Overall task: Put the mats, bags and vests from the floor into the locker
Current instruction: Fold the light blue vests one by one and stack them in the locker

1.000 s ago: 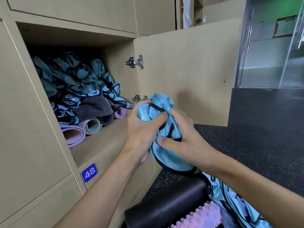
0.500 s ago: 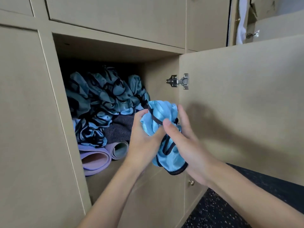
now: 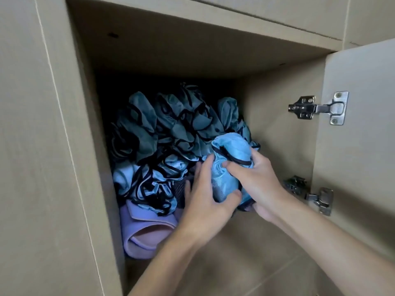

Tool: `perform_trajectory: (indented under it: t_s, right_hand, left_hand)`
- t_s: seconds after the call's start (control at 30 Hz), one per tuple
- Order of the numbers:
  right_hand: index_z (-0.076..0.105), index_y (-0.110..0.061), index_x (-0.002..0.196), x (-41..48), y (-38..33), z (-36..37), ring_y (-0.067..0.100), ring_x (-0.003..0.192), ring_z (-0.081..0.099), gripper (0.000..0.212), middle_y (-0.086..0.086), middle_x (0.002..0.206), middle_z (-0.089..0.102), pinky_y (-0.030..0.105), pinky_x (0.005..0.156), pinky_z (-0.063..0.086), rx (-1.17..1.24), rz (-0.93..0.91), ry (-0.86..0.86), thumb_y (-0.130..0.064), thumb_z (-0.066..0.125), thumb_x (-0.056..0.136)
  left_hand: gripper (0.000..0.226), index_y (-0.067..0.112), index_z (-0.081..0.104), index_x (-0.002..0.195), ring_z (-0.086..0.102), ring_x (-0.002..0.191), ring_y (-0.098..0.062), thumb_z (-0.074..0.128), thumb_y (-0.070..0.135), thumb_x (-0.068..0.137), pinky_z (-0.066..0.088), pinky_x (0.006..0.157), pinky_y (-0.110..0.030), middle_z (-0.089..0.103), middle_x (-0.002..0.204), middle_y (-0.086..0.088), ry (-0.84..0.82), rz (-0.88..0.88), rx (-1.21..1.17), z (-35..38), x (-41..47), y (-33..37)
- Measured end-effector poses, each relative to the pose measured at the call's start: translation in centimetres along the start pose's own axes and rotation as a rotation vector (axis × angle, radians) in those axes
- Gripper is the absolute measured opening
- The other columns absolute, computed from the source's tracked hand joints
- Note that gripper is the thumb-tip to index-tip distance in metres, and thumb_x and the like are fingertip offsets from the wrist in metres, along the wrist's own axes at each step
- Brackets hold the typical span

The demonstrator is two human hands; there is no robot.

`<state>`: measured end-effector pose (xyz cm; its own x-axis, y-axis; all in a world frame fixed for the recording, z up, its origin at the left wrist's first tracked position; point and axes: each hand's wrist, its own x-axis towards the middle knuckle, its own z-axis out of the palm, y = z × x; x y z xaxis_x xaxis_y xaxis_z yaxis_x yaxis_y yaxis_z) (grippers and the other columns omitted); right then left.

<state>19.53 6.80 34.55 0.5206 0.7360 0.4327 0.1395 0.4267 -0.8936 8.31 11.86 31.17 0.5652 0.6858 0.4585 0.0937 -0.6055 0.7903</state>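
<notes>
The balled-up blue vest (image 3: pixel 229 167) sits just inside the locker (image 3: pixel 192 50), on the right of the opening, pressed against the heap of vests (image 3: pixel 166 129) already stacked there. Both hands are clamped on it: the left hand (image 3: pixel 205 201) wraps its left side with the thumb tucked under, and the right hand (image 3: pixel 256 180) closes on it from the right, thumb laid across the front. A rolled purple mat (image 3: pixel 145 229) lies at the bottom left under the heap, and the door (image 3: pixel 359 146) stands open on its hinge (image 3: pixel 318 107)

The vest looks like thin, shiny mesh with black binding, so I judge it very light, wholly limp and rather slick. It has no shape of its own; let go loosely, it will likely spring open and slide off the pile toward the front edge. The safest hold is the one shown, squeezing the whole wad from both sides so no strap or hem hangs free. It probably wants pushing deep into the gap by the right wall and wedging there before the fingers release
</notes>
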Motion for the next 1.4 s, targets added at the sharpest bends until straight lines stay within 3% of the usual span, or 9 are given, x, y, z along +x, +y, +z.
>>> perform_trajectory:
  t_s: [0.17,0.33,0.6,0.77,0.97,1.03,1.17,1.27,1.4]
  right_hand:
    - [0.067,-0.027,0.105,4.2,0.1,0.6,0.015,0.086,0.072,0.032,0.0,0.093,0.074,0.027,0.075,0.059,-0.011,-0.147,0.074,-0.002,0.068,0.085]
    - [0.063,-0.026,0.101,9.2,-0.5,0.9,0.018,0.092,0.068,0.025,0.002,0.099,0.07,0.031,0.081,0.058,-0.091,-0.3,0.208,-0.013,0.073,0.081]
    - [0.051,-0.013,0.137,19.5,-0.6,2.7,0.019,0.115,0.051,0.066,0.014,0.131,0.048,0.023,0.104,0.038,-0.225,-0.586,0.583,-0.012,0.077,0.076]
    - [0.002,-0.032,0.155,25.1,1.0,3.2,0.031,0.15,0.0,0.093,0.003,0.164,-0.007,0.054,0.119,0.011,-0.959,-0.093,-0.073,-0.076,0.043,0.084]
    - [0.009,-0.032,0.155,21.4,2.9,3.1,0.026,0.149,0.004,0.074,-0.001,0.164,-0.004,0.051,0.118,0.01,-1.016,-0.492,0.273,-0.061,0.04,0.094]
    - [0.009,-0.032,0.155,22.6,2.7,3.8,0.027,0.149,0.003,0.069,0.001,0.164,-0.003,0.052,0.118,0.009,-1.017,-0.512,0.221,-0.059,0.035,0.097]
    - [0.001,-0.039,0.154,27.1,0.1,4.0,0.03,0.15,-0.01,0.062,-0.005,0.164,-0.009,0.057,0.119,-0.002,-1.179,-0.169,-0.146,-0.063,0.012,0.098]
    - [0.012,-0.036,0.154,27.0,-0.2,3.9,0.027,0.15,-0.01,0.057,-0.003,0.164,-0.009,0.057,0.117,-0.002,-1.19,-0.291,-0.008,-0.057,0.013,0.101]
    - [0.016,-0.022,0.154,26.3,2.3,4.8,0.029,0.146,0.02,0.056,0.006,0.161,0.019,0.053,0.117,0.016,-1.134,-0.461,0.079,-0.045,0.025,0.104]
  left_hand:
    - [0.086,0.042,-0.005,0.153,-0.022,0.147,-0.004,0.051,0.056,0.09,-0.013,0.119,-0.053,-0.007,0.164,0.016,0.291,-0.124,0.535,-0.4,1.1,-1.9]
    - [0.085,0.042,-0.004,0.152,-0.013,0.151,-0.03,0.04,0.074,0.087,-0.004,0.113,-0.069,-0.004,0.165,0.002,0.406,-0.285,0.707,-1.7,5.6,-2.6]
    - [0.093,0.051,-0.02,0.146,0.007,0.147,-0.031,0.028,0.089,0.076,0.003,0.113,-0.069,-0.016,0.164,0.007,0.443,-0.419,0.694,-1.1,10.0,-3.4]
    - [0.093,0.053,-0.02,0.145,0.011,0.147,-0.03,0.03,0.088,0.075,0.004,0.114,-0.068,-0.013,0.163,0.012,0.446,-0.448,0.637,-1.6,10.7,-3.2]
    - [0.089,0.052,-0.012,0.148,0.014,0.146,-0.032,0.035,0.084,0.079,0.003,0.113,-0.069,-0.009,0.163,0.014,0.451,-0.414,0.558,-1.7,10.7,-2.9]
    - [0.088,0.053,-0.014,0.147,0.012,0.147,-0.031,0.035,0.083,0.079,0.002,0.113,-0.069,-0.011,0.163,0.014,0.456,-0.402,0.557,-1.6,10.6,-3.1]
    - [0.09,0.052,-0.016,0.147,0.01,0.148,-0.03,0.034,0.084,0.079,0.002,0.114,-0.068,-0.013,0.163,0.015,0.455,-0.392,0.591,-1.4,10.2,-3.1]
    - [0.088,0.052,-0.017,0.146,0.009,0.148,-0.031,0.032,0.084,0.08,0.0,0.113,-0.069,-0.013,0.163,0.014,0.438,-0.394,0.605,-1.5,10.2,-3.1]
    - [0.088,0.051,-0.017,0.146,0.007,0.147,-0.031,0.031,0.083,0.08,0.0,0.112,-0.07,-0.014,0.163,0.014,0.444,-0.37,0.602,-1.3,10.2,-3.3]
